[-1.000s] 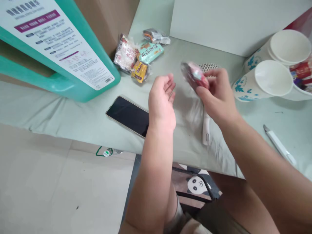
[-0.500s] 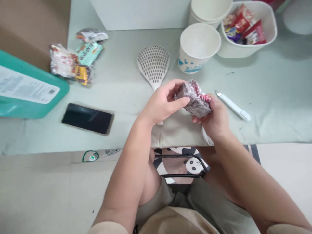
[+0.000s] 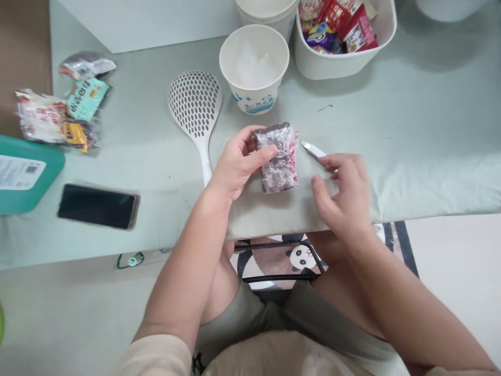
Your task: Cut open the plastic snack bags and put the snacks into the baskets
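My left hand (image 3: pixel 245 164) grips a dark brown block-shaped packet (image 3: pixel 276 167) in crinkled clear plastic, with red wrapping along its right edge. The thumb lies across its upper face and the fingers go behind it. To the right, my right hand (image 3: pixel 344 193) is over a white utility knife (image 3: pixel 312 149) lying on the table. Its thumb and fingers are apart, and the fingers cover the knife's handle; whether they touch it I cannot tell. Left of my left hand lies a grey slotted skimmer (image 3: pixel 195 104), its handle end hidden behind my wrist.
A paper cup (image 3: pixel 254 78) stands beyond the packet, beside stacked cups (image 3: pixel 270 13) and a white tub (image 3: pixel 344 65) of wrapped snacks. Leftward are a phone (image 3: pixel 97 205), several snack packets (image 3: pixel 86 98) and a green container (image 3: pixel 35 183). A white box (image 3: pixel 156 26) stands at the back.
My right hand has let go of the packet and moved over the utility knife. My left hand keeps the packet, now turned more upright. The camera view has shifted right.
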Tool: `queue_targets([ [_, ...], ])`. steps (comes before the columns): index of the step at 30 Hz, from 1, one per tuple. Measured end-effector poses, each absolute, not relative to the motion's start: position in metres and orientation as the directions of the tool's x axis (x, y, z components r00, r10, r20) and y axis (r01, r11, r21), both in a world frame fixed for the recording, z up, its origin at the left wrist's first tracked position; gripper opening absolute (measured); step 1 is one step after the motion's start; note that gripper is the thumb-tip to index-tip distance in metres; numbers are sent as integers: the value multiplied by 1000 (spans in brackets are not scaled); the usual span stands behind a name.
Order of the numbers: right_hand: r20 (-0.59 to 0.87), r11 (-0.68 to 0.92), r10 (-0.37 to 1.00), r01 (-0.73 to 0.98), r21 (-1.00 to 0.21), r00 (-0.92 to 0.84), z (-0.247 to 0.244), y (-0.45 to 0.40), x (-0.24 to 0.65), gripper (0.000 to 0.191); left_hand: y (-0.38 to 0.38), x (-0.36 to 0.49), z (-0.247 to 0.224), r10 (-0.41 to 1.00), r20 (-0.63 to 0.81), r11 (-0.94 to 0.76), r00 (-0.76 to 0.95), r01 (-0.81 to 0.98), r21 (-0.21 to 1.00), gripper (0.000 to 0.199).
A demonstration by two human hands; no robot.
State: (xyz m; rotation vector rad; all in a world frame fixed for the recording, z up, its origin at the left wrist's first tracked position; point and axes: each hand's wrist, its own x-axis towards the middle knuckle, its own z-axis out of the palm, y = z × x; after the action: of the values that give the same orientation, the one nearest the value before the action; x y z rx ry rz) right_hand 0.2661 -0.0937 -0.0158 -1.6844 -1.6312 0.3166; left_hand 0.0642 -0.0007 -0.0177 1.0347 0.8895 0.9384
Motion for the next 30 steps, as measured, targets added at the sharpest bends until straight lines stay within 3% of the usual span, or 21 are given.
queue_targets([
  [4,337,34,931,885,-465,141,-24,-86,281,31,-6,62,-17,905,-207,295,373,-198,935,48],
  [10,201,-85,964,922,-379,172,-32,-84,289,42,-11,58,-12,905,-226,320,359,-229,919,49],
  [14,84,-156,976,908,-389,203,-26,-80,287,36,-12,55,-12,927,-241,311,286,-229,923,45],
  [17,27,-194,970,831,-521,243,-15,-78,278,28,-14,55,-9,935,-273,329,229,-266,906,42],
  [19,-55,-231,960,672,-704,273,-7,-79,268,22,-15,56,-6,925,-304,366,227,-320,874,43],
  [22,-262,-308,938,203,-929,227,2,-83,248,14,-18,60,-5,906,-321,411,276,-391,824,46],
  [24,-381,-373,920,-95,-923,94,5,-86,236,17,-21,65,-6,901,-310,417,304,-408,812,46],
  [26,-460,-459,885,-296,-838,-70,5,-88,225,30,-23,69,-9,903,-296,408,310,-408,817,42],
  [30,-503,-551,830,-488,-677,-240,3,-89,213,45,-26,77,-16,908,-286,392,308,-378,838,35],
])
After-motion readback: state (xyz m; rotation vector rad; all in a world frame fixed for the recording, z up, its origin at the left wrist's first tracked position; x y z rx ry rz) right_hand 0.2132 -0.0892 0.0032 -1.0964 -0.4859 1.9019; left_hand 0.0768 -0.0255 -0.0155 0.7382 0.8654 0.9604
